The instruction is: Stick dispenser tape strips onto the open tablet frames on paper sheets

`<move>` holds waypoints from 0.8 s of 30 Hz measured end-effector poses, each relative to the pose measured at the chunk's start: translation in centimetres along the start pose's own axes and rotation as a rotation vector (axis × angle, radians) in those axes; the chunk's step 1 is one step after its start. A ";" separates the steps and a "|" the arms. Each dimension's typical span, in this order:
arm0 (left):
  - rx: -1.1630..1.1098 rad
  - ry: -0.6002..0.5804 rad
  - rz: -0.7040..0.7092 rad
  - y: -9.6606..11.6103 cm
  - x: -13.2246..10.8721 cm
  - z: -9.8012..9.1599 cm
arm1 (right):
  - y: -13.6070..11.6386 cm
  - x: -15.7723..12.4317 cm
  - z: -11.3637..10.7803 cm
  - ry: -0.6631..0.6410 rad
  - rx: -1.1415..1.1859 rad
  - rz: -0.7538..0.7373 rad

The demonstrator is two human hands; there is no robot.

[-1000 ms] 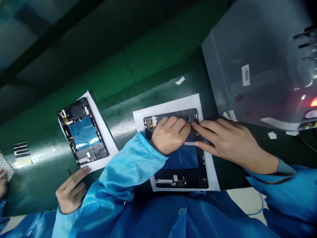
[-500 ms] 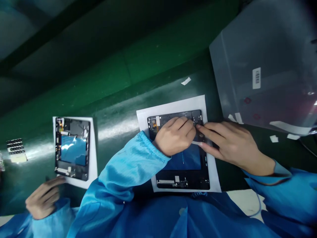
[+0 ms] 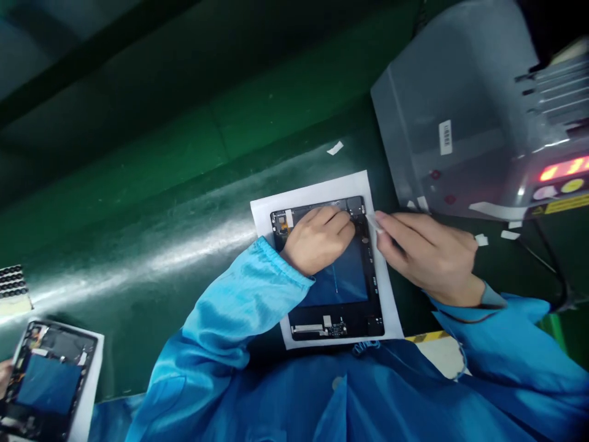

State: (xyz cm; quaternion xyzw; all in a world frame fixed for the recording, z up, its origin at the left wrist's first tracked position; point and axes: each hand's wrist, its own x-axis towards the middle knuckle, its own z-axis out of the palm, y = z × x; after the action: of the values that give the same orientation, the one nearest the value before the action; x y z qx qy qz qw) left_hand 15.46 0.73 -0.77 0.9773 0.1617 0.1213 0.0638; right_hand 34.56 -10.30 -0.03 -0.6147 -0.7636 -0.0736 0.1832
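An opened tablet [image 3: 375,313] with a blue panel and exposed circuit parts lies on a white sheet [image 3: 393,322] in front of me. My left hand [image 3: 318,239] rests over its upper half, fingers curled and closed; whatever is under the fingertips is hidden. Just off the tablet's upper right edge, my right hand [image 3: 430,255] pinches a small whitish strip [image 3: 374,223] between thumb and fingers.
A grey machine [image 3: 414,123] with a red lit display stands at the right, with white tape scraps [image 3: 481,239] near its base. At lower left, a co-worker's hand [image 3: 4,376] touches another opened tablet [image 3: 50,380]. A black-striped card [image 3: 13,281] lies nearby.
My right hand has lifted away from the tablet with the whitish strip in its fingers. My left hand stays over the tablet. The co-worker's tablet has shifted toward the lower left.
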 end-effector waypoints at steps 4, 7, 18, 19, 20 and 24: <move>0.005 0.050 0.007 -0.3 -0.1 0.5 | -0.8 0.8 0.9 -0.073 -0.106 -0.032; -0.003 0.053 0.014 -0.6 -0.2 0.7 | -1.0 1.7 1.1 -0.056 -0.128 -0.099; -0.031 0.034 0.050 -1.0 -0.1 0.5 | -1.0 2.0 0.2 -0.060 -0.108 -0.121; -0.031 0.031 0.049 -1.0 0.0 0.5 | -1.0 2.0 0.3 -0.049 -0.111 -0.124; -0.032 0.032 0.050 -1.0 0.0 0.5 | -1.1 1.9 0.3 -0.042 -0.115 -0.125; -0.031 0.060 0.047 -0.9 -0.1 0.6 | -1.3 1.6 0.6 -0.049 -0.131 -0.120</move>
State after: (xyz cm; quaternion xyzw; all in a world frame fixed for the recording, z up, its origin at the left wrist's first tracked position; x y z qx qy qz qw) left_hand 15.21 1.51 -1.52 0.9756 0.1387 0.1543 0.0713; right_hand 32.93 -8.94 0.14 -0.5802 -0.7969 -0.1192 0.1190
